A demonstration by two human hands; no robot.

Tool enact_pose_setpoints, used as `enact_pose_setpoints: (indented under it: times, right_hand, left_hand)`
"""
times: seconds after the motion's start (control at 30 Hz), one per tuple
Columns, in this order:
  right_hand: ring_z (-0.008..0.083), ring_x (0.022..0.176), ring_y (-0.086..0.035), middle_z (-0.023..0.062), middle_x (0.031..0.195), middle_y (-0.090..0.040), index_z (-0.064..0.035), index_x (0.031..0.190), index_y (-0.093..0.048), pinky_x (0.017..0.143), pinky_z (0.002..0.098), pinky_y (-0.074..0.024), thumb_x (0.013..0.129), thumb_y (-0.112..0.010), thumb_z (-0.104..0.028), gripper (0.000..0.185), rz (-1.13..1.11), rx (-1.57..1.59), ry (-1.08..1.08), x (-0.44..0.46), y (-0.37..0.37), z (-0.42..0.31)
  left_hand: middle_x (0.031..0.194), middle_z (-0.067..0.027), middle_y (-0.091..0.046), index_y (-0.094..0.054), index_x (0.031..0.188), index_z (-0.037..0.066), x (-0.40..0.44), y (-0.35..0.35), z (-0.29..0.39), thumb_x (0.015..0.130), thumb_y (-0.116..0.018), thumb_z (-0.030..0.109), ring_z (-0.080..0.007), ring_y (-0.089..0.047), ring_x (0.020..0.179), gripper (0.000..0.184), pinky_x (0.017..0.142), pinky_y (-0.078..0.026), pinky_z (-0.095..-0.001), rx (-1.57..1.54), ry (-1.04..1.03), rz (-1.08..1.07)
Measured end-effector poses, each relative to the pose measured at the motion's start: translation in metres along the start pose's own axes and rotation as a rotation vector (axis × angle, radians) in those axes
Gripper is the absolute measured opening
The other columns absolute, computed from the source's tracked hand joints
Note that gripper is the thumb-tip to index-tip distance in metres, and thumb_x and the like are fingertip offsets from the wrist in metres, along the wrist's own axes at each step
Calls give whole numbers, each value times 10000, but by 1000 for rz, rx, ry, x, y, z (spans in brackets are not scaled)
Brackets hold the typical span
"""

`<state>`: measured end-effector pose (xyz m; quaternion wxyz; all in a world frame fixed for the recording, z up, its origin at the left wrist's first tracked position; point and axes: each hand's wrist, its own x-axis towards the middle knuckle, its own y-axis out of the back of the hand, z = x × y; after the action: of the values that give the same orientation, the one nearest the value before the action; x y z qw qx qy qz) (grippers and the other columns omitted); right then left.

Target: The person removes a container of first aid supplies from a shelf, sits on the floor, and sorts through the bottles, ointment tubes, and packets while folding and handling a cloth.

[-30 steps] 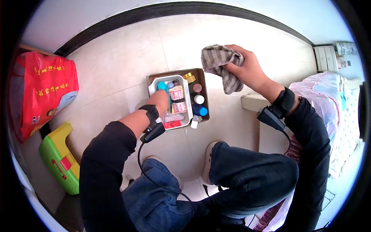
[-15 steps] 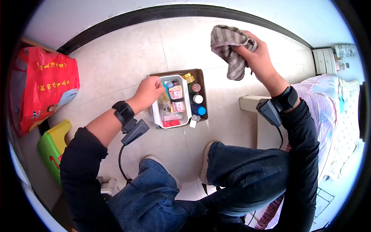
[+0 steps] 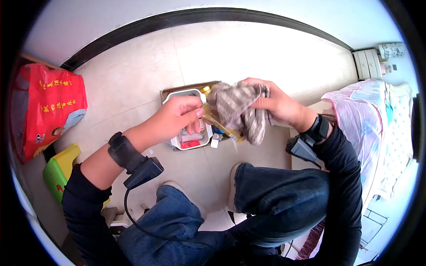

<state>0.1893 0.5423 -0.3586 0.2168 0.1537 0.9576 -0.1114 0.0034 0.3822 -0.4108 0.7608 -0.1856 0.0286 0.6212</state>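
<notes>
Far left there's a red shopping bag (image 3: 55, 108) on the floor, with a green-and-yellow plastic thing (image 3: 55, 177) just beside it. Then the left hand (image 3: 179, 116), over the left side of a brown box (image 3: 164, 94), fingertips pinching one end of a yellowish see-through packet (image 3: 213, 117). Under that hand, a white bin (image 3: 186, 92) sits in the box, a red packet (image 3: 191, 144) by the bin's near edge. Gold-coloured item (image 3: 205, 89) at the box's far edge, small white one (image 3: 214, 142) at its near edge. The yellowish packet slants above the box's right half, up against a striped cloth (image 3: 235, 106), which is bunched up in the right hand (image 3: 282, 105), thumb and fingers gripping it past the box's right edge.
</notes>
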Motion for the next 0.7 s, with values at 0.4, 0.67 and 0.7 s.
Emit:
enact_pose_setpoints:
  times: [0.4, 0.67, 0.7]
  right_hand:
    - [78, 825, -473, -14, 812, -509, -59, 866, -464, 736, 232, -395, 654, -665, 16, 301, -20, -75, -61, 11, -29, 5]
    - [105, 678, -525, 23, 726, -533, -42, 797, -500, 621, 236, -443, 603, -578, 75, 239, 66, 52, -121, 13, 5, 27]
    - [105, 678, -525, 23, 726, -533, -42, 797, -500, 621, 236, -443, 603, -578, 75, 239, 66, 55, -121, 13, 9, 28]
  left_hand:
    - [871, -79, -569, -484, 1009, -16, 8, -30, 7, 893, -380, 108, -107, -570, 713, 200, 538, -502, -247, -422, 58, 268]
    - [774, -86, -553, -470, 879, 12, -6, -2, -1, 904, -383, 188, -125, -549, 611, 198, 511, -476, -238, -295, 59, 337]
    - [766, -88, -553, -468, 878, 15, -10, 1, -2, 904, -387, 198, -121, -547, 605, 202, 509, -469, -232, -313, 58, 371]
